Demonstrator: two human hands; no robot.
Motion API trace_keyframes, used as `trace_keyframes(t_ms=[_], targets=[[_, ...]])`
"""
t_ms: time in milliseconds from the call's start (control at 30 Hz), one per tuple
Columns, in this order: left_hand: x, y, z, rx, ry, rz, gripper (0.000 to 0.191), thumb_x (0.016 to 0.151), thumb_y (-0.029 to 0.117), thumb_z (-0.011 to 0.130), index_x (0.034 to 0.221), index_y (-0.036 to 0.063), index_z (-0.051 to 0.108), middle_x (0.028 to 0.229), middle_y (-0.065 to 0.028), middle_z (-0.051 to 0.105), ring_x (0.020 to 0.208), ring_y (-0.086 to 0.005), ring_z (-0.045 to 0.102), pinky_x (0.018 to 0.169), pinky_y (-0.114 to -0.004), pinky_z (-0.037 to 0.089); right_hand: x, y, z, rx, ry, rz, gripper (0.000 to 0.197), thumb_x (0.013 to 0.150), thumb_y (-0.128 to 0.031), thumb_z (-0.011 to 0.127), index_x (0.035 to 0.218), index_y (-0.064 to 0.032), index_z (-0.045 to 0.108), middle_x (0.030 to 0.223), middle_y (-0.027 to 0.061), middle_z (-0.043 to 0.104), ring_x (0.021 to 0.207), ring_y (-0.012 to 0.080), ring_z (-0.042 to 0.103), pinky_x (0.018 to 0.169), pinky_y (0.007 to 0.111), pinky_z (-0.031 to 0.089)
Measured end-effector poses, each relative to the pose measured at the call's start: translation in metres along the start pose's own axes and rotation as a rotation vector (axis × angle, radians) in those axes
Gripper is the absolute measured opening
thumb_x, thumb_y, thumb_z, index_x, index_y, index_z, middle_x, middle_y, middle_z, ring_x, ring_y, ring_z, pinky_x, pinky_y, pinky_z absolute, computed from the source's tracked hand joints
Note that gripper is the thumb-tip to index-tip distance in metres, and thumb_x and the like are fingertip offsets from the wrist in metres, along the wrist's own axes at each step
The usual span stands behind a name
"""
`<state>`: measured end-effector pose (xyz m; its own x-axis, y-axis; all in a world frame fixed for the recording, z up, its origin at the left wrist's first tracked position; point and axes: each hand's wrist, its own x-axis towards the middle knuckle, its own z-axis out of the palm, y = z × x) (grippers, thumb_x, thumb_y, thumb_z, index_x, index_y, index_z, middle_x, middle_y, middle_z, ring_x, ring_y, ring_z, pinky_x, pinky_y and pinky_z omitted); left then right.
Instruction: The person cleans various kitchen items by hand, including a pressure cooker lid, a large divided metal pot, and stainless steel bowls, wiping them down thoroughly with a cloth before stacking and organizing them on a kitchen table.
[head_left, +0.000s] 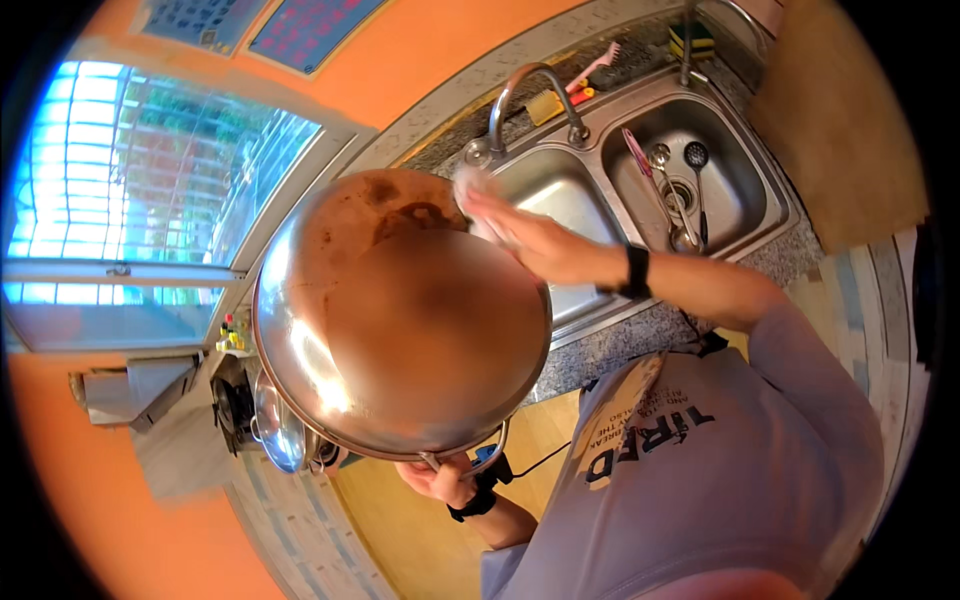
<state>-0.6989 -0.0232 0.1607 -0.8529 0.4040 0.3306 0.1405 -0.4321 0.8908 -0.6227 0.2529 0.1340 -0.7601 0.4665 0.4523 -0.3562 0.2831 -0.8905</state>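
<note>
A large metal wok (300, 345) is held up with its stained, rounded underside facing me, beside the left basin of a double steel sink. My left hand (442, 480) grips one of its loop handles at the lower rim. At the wok's upper right edge, my right hand (532, 232) presses a pale, blurred cloth or pad (476, 195) against the metal; motion blur hides its exact kind. Both wrists wear black bands. Part of the wok's surface is blurred, and its inside is turned away.
The right basin (731, 120) holds a slotted spoon (696, 155), a ladle (686, 240) and a pink-handled utensil (637, 152). A curved faucet (525, 71), brushes (545, 107) and a sponge (694, 41) line the sink's back. Another metal pan (281, 431) lies left, below a window.
</note>
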Motion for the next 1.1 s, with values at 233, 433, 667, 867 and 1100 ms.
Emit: trace_keyframes(t_ms=[233,433,667,867,1100], targets=[[0.005,-0.005,0.019,-0.045,0.06,-0.109,0.045,0.052,-0.007,0.037,0.097,-0.007,0.043,0.081,-0.0092,0.048,0.066,-0.0138,0.047,0.062,-0.022,0.042,-0.009,-0.071,0.045,-0.158,-0.396,-0.647,0.059,0.082,-0.021,0.058,0.133,-0.0009,0.037,0.142,0.0151,0.032,0.132,0.0328,0.028,0.108,0.045,0.022],[-0.002,0.007,0.012,-0.074,-0.004,0.0,0.051,0.051,-0.005,0.041,0.102,-0.0121,0.043,0.09,-0.0181,0.052,0.075,-0.0215,0.053,0.075,-0.034,0.048,0.067,-0.018,-0.023,0.567,-0.363,0.18,0.041,0.095,-0.023,0.042,0.131,-0.0062,0.032,0.096,0.0074,0.05,0.081,0.014,0.053,0.07,0.029,0.045],[0.012,-0.009,-0.008,-0.174,-0.151,-0.057,0.055,0.053,0.0,0.045,0.107,-0.0079,0.042,0.096,-0.0153,0.052,0.085,-0.0235,0.052,0.082,-0.034,0.045,-0.016,0.044,0.009,0.713,0.464,0.432,0.04,0.095,-0.025,0.043,0.132,-0.0118,0.035,0.096,0.0017,0.053,0.075,0.0083,0.052,0.064,0.023,0.046],[0.018,-0.035,0.036,-0.118,-0.068,-0.091,0.055,0.058,-0.01,0.038,0.113,-0.0072,0.041,0.089,-0.0085,0.049,0.074,-0.0151,0.049,0.068,-0.024,0.042,-0.041,0.043,0.024,0.914,0.577,0.993,0.034,0.093,-0.041,0.043,0.093,-0.0079,0.053,0.08,0.0017,0.056,0.075,0.0129,0.054,0.072,0.027,0.045],[0.021,-0.063,0.065,0.11,-0.043,0.032,0.049,0.062,-0.011,0.041,0.111,-0.0081,0.043,0.101,-0.0126,0.049,0.088,-0.0177,0.052,0.078,-0.027,0.044,-0.041,-0.031,0.046,1.136,0.204,0.864,0.024,0.096,-0.023,0.038,0.104,-0.005,0.051,0.1,0.0063,0.058,0.092,0.0168,0.057,0.085,0.03,0.044]])
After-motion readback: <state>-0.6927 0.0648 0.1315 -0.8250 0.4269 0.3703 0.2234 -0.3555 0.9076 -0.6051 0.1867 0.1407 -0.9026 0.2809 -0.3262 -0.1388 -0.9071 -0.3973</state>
